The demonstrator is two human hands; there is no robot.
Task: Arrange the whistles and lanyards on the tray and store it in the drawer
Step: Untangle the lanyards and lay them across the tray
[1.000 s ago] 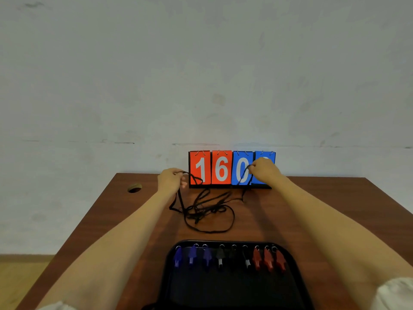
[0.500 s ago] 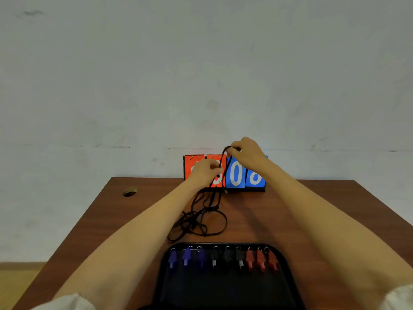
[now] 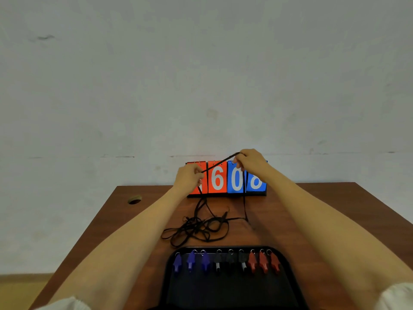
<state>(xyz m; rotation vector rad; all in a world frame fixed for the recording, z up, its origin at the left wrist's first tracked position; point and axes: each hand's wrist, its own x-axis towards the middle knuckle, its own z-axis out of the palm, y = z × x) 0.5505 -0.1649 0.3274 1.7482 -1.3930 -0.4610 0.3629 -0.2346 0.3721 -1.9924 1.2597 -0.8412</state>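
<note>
A black tray [image 3: 288,262] lies at the near edge of the table. Along its far side sits a row of whistles: three blue [image 3: 190,262], three black [image 3: 230,260], three red [image 3: 263,262]. Beyond the tray a tangle of black lanyards [image 3: 196,229] rests on the wood. One black lanyard [image 3: 220,163] is stretched taut in the air between my hands. My left hand [image 3: 188,179] pinches its lower end, and my right hand [image 3: 251,161] pinches the higher end. More of this cord hangs from both hands down to the pile.
A flip scoreboard [image 3: 225,179] with red and blue number cards stands at the back of the brown wooden table [image 3: 335,211], right behind my hands. A round cable hole [image 3: 134,199] sits at the far left. A pale wall rises behind.
Both hands have lifted off the table with one lanyard. They came together, then spread apart, pulling the cord taut, right hand higher. The pile has shifted.
</note>
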